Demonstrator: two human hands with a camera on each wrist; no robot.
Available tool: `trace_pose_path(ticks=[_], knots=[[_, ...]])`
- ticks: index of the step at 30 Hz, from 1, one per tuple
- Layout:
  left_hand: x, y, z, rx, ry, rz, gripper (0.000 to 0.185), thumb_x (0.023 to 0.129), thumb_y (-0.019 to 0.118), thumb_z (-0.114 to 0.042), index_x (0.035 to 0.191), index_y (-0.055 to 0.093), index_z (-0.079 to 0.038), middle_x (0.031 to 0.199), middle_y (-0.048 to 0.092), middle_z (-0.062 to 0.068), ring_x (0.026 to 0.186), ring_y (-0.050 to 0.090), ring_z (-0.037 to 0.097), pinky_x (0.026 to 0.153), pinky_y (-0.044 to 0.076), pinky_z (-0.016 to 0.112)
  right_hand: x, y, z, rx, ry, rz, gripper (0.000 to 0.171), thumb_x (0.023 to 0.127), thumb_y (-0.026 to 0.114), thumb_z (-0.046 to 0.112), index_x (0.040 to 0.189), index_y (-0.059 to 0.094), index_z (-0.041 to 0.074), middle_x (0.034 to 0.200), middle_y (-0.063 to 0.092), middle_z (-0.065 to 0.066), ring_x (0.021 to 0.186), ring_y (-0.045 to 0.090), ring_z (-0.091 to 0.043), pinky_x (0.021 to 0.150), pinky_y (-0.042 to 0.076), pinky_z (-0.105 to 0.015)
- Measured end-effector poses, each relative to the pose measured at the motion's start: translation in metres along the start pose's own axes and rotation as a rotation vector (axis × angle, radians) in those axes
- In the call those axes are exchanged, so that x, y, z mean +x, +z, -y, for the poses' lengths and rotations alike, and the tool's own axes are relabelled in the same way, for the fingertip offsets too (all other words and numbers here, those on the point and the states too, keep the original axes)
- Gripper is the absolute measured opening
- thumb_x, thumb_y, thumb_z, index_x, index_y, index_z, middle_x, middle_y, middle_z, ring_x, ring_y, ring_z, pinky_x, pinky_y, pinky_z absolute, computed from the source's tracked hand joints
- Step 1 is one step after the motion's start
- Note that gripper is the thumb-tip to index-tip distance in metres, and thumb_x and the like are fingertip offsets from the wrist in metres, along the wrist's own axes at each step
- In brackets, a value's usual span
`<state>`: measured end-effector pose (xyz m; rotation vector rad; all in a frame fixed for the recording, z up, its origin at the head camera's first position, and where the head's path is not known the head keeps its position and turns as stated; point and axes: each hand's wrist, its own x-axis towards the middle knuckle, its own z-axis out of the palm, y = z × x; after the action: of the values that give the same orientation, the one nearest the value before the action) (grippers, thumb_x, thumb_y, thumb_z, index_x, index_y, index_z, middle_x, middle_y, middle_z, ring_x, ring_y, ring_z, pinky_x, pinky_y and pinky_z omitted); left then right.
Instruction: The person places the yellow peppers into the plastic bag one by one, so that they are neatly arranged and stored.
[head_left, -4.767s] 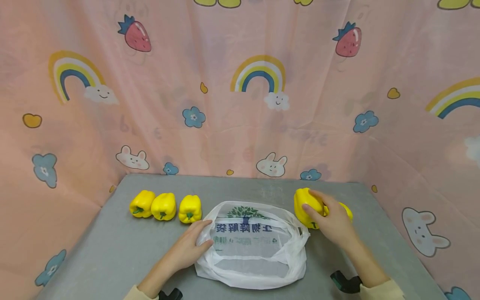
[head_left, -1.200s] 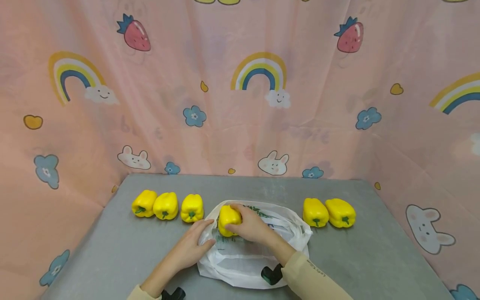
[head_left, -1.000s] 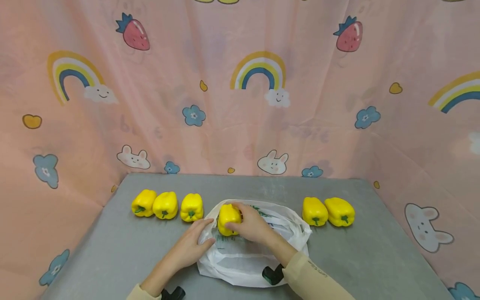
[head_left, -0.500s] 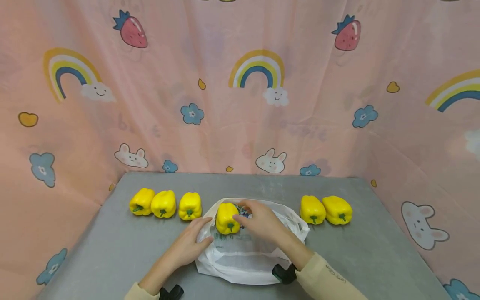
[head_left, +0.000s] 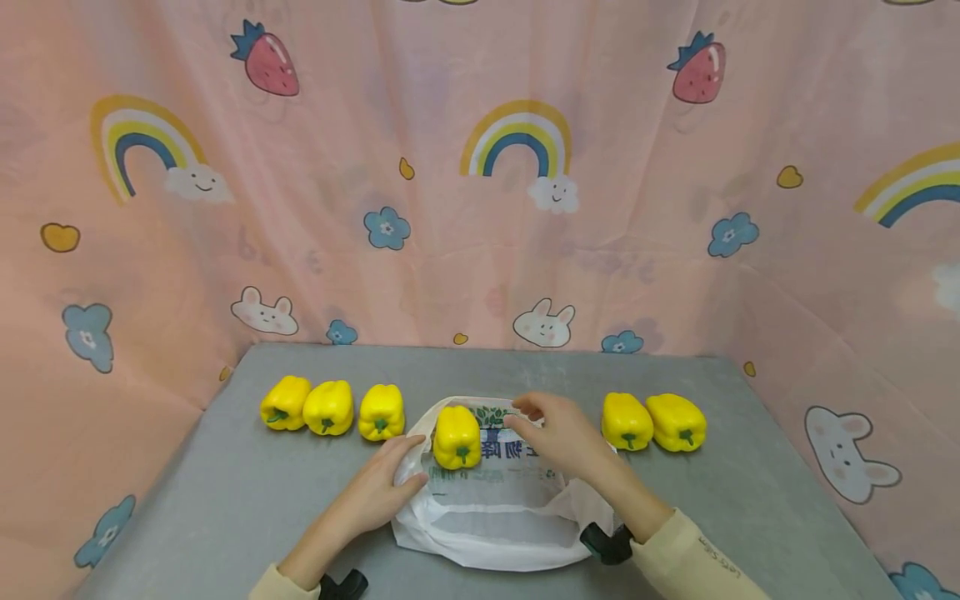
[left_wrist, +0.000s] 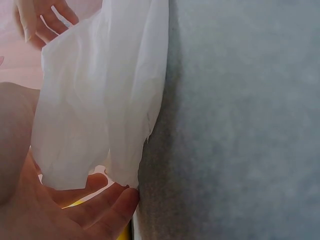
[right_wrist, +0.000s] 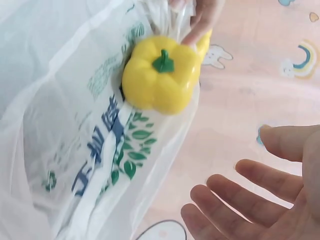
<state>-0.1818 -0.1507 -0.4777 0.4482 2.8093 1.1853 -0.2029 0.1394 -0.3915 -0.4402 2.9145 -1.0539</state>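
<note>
At the near left rim of the plastic bag (head_left: 495, 500), your left hand (head_left: 375, 492) pinched it open, apparently. Beyond, one pepper (head_left: 457, 437) sat inside; your right hand (head_left: 562, 433) hovered just right, fingers loose and empty. Next probably called for another pepper.

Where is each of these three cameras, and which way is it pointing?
Head: worn on the head, looks forward and down at the table, bag and peppers; both hands and forearms show.
Left wrist: on the left wrist, looks along the left hand at the bag's edge; its fingers show.
Right wrist: on the right wrist, looks past the open right hand at the pepper in the bag.
All three share the bag.
</note>
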Motion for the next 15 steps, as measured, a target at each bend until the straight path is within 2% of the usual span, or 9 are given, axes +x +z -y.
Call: trace_pose_path(ticks=[9, 15], knots=[[0.0, -0.001, 0.0, 0.002, -0.007, 0.009, 0.054, 0.098, 0.069, -0.025, 0.147, 0.052, -0.013, 0.151, 0.047, 0.013, 0.14, 0.043, 0.037, 0.113, 0.034, 0.062, -0.004, -0.027, -0.029, -0.028, -0.059, -0.06, 0.039, 0.101, 0.064, 0.033, 0.127, 0.067, 0.004, 0.122, 0.069, -0.012, 0.111, 0.064, -0.032, 0.094, 0.054, -0.05], [0.0, -0.001, 0.0, -0.002, -0.012, 0.017, 0.054, 0.098, 0.069, -0.025, 0.148, 0.051, -0.013, 0.151, 0.046, 0.012, 0.14, 0.043, 0.036, 0.113, 0.034, 0.061, -0.007, -0.044, -0.048, -0.063, -0.048, -0.087, 0.04, 0.102, 0.063, 0.031, 0.129, 0.066, 0.001, 0.125, 0.068, -0.015, 0.115, 0.063, -0.035, 0.097, 0.052, -0.053]])
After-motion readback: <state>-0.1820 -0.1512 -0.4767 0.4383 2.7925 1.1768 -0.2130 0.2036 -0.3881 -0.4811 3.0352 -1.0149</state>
